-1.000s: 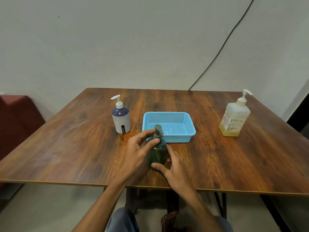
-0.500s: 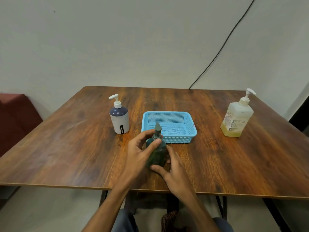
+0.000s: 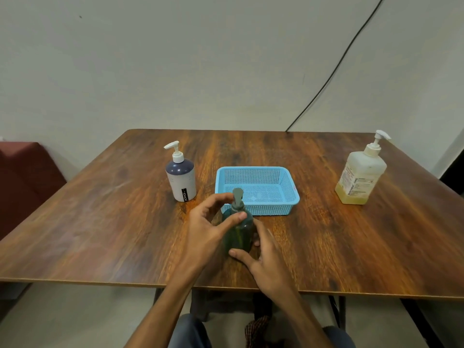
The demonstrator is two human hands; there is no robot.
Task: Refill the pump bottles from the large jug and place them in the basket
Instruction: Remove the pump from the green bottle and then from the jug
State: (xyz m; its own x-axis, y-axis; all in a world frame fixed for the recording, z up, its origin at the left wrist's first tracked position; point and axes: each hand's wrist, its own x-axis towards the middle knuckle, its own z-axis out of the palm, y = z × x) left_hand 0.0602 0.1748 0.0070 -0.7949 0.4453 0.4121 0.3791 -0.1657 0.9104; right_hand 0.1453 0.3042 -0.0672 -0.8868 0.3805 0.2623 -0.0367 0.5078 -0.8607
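A dark green pump bottle [image 3: 238, 234] stands upright on the wooden table [image 3: 100, 222], just in front of the empty blue basket [image 3: 291, 197]. My left hand [image 3: 208, 227] curls around its neck, thumb and fingers on the grey pump collar. My right hand [image 3: 263, 257] holds the bottle's base from the right. A white bottle with a dark top and white pump [image 3: 181, 177] stands left of the basket. The large translucent jug [image 3: 360, 174] with yellowish liquid and a white pump stands at the far right.
A black cable [image 3: 334, 71] runs down the wall to the table's back edge. A dark red seat [image 3: 25, 177] sits left of the table. My knees show below the front edge.
My hands have stayed on the green bottle. Its pump spout has turned, and my left fingers have shifted around the collar. The view has moved slightly.
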